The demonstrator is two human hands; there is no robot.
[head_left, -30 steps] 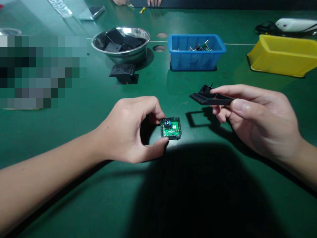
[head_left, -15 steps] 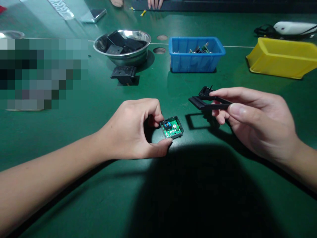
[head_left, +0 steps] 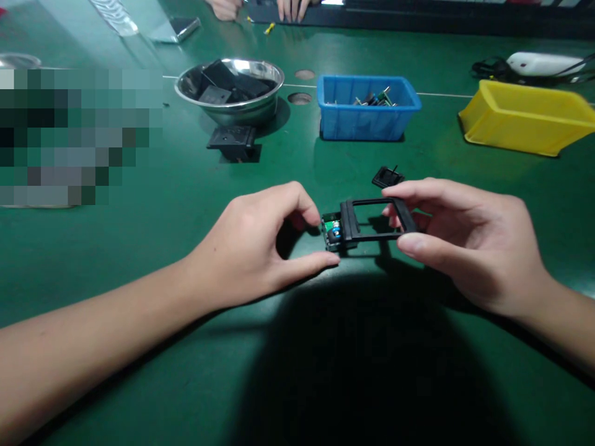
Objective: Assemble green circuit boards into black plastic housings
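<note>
My left hand (head_left: pixel 260 241) has its thumb and fingers around the edges of a small green circuit board in a black housing (head_left: pixel 331 228), low over the table. A blue-ringed round part shows on the board. My right hand (head_left: pixel 474 238) pinches a black rectangular plastic frame (head_left: pixel 379 238) by its right end. The frame's left end overlaps the right part of the board and hides it; whether the two touch, I cannot tell. Just behind the right fingertips lies a small black plastic piece (head_left: pixel 387 177) with a thin pin sticking up.
A steel bowl (head_left: pixel 232 111) of black plastic parts stands at the back, with a black housing (head_left: pixel 232 141) before it. A blue bin (head_left: pixel 369 124) holds small electronic parts. Right of it are a yellow bin (head_left: pixel 520 130) and a white device (head_left: pixel 546 64). Another person's hands (head_left: pixel 292 8) show at the far edge.
My right hand has brought the frame left and down, turning its opening toward me, until it overlaps the board. My left hand has shifted slightly right with the board.
</note>
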